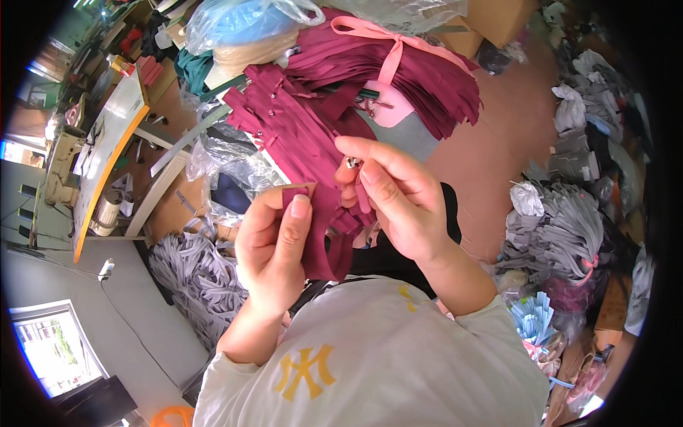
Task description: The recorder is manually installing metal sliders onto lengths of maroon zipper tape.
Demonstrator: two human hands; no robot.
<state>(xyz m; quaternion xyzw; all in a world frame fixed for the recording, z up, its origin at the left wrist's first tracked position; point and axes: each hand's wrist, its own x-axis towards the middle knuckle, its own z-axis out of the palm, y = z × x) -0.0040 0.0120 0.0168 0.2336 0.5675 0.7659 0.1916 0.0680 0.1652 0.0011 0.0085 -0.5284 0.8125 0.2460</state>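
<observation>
My left hand (pixel 274 245) is closed, thumb over fingers, on a maroon fabric strip (pixel 326 238) that hangs down in front of my shirt. My right hand (pixel 409 210) is just to its right, its thumb bent in against the fingers around a small shiny metal piece (pixel 353 163). A narrow maroon tab shows below that piece; whether it joins the strip is hidden by my fingers. Beyond both hands lies a pile of maroon strips (pixel 295 139), with small metal bits along it.
A larger maroon bundle (pixel 420 82) tied with a pink ribbon (pixel 391 60) lies farther back. Grey strips heap up at the left (pixel 199 277) and right (pixel 562 220). A white table (pixel 114 135) with an orange edge stands at left. Clear plastic (pixel 238 164) lies beside the pile.
</observation>
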